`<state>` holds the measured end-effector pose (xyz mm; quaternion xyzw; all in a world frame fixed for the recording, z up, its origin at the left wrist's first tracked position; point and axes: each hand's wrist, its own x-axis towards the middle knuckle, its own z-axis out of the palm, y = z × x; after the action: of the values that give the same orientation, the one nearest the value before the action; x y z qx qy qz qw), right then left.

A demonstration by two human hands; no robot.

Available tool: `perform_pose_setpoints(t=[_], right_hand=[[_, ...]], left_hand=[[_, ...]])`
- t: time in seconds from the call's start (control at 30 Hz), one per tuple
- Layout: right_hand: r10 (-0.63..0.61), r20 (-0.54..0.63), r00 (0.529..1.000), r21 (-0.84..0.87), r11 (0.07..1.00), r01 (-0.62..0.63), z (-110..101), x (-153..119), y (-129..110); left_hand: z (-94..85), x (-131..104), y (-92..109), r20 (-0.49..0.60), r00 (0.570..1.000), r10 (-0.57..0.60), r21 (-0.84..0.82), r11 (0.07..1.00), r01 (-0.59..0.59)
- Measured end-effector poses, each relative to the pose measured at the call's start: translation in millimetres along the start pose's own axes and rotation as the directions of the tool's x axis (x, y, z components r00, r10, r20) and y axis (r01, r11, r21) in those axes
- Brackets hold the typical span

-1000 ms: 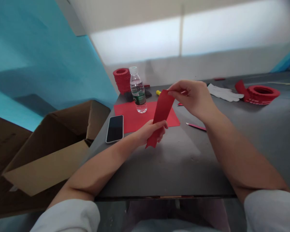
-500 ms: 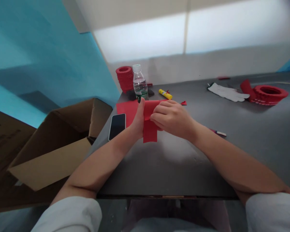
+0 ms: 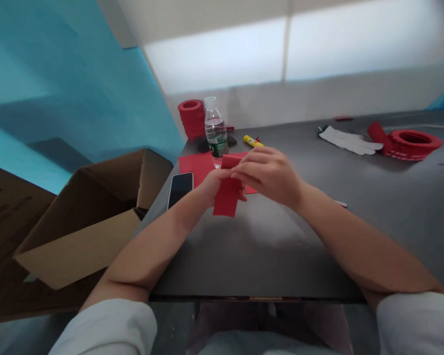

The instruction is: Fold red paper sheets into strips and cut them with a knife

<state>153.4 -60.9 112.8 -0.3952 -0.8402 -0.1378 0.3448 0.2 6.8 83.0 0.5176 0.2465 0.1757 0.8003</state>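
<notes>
A red paper strip [image 3: 225,199] hangs down from between my hands, its upper part folded over. My left hand [image 3: 215,183] grips it from the left, with fingertips showing past its right edge. The fingers of my right hand [image 3: 268,171] are pinched together at the folded top of the strip. Behind my hands, a larger red sheet [image 3: 198,166] lies on the grey table [image 3: 259,266], partly covered by a phone [image 3: 180,189] at its left.
A water bottle [image 3: 215,129] stands beside a stack of red rings [image 3: 191,120]. Behind my right hand lies a yellow glue stick [image 3: 252,141]. Farther right are a white glove [image 3: 350,140] and a red ring [image 3: 414,143]. An open cardboard box [image 3: 81,246] is at the left.
My left thumb has come down from upright to lie across the strip. The strip's lower end has swung slightly left, and my right hand has shifted a little.
</notes>
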Motion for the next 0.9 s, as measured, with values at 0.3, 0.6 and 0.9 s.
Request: perform_pose_setpoints(t=[0.3,0.6,0.9], right_hand=[[0.253,0.342,0.905,0.377,0.845,-0.379,-8,-7,31],[0.323,0.337,0.884,0.402,0.8,-0.445,3,-7,28],[0.327,0.278,0.903,0.075,0.93,-0.36,1,-8,34]], left_hand=[[4.1,-3,-3,0.284,0.949,-0.134,0.123,0.987,0.103],[5.6,-3,-5,0.359,0.92,-0.158,0.004,0.986,0.168],[5.5,6,-10,0.033,0.999,-0.014,0.231,0.973,0.006]])
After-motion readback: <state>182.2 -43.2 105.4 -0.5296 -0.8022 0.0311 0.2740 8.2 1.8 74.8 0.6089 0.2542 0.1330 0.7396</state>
